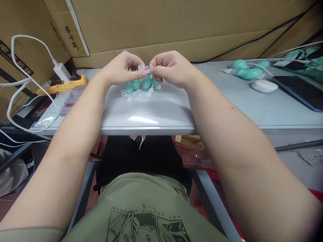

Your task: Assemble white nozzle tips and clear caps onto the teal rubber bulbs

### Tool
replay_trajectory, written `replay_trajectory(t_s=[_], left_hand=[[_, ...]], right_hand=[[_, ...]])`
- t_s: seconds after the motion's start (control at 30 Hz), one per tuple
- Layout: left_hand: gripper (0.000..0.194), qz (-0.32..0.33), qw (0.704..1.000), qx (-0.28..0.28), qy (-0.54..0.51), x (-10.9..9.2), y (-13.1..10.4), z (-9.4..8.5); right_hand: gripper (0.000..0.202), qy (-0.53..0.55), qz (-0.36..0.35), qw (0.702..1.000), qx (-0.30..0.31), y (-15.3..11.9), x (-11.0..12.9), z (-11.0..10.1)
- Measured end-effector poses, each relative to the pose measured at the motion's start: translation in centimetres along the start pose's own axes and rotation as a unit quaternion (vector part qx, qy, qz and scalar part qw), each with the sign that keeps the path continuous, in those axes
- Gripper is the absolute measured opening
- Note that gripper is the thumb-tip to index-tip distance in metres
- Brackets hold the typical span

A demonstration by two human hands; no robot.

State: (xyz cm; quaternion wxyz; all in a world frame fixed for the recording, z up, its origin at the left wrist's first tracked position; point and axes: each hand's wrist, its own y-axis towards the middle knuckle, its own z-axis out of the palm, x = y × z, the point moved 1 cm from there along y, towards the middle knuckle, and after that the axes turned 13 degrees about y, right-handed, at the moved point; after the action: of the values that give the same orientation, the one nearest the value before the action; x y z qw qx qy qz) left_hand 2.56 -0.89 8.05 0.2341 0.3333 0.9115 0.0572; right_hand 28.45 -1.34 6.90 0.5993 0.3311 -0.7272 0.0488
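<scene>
Above the far part of the table, my left hand point(126, 69) is closed in a pinch, with a small translucent plastic cap point(141, 67) at its fingertips. My right hand point(168, 66) is pinched too, its fingertips close against the left thumb around a small whitish piece point(148, 71) that is too small to make out. Below and between the hands stand several teal bulb-shaped bottles point(146, 83), partly covered by my fingers. In front of them lie white cone-shaped tips point(129, 99) and a clear little cup point(123, 94).
On the right are more teal bulbs point(248, 73), a white computer mouse point(264, 86) and a dark phone point(300, 90). A yellow tool point(63, 86), a white charger point(62, 71) and cables are at the left. Cardboard point(156, 27) walls off the back.
</scene>
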Motion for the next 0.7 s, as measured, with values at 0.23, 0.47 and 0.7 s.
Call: replay_trajectory(t_s=[0.23,0.47,0.7], left_hand=[[0.023,-0.011,0.999,-0.04,0.024,-0.2,0.0,-0.3],[0.014,-0.009,0.994,-0.039,0.102,0.0,0.3,0.8],[0.013,0.001,0.987,-0.046,0.154,-0.1,0.7,1.2]], right_hand=[[0.023,-0.034,0.003,0.999,-0.009,-0.4,0.2,0.0],[0.02,-0.212,-0.001,0.977,0.026,-0.2,-0.4,0.2],[0.015,-0.185,0.02,0.98,0.066,-0.8,0.5,-0.6]])
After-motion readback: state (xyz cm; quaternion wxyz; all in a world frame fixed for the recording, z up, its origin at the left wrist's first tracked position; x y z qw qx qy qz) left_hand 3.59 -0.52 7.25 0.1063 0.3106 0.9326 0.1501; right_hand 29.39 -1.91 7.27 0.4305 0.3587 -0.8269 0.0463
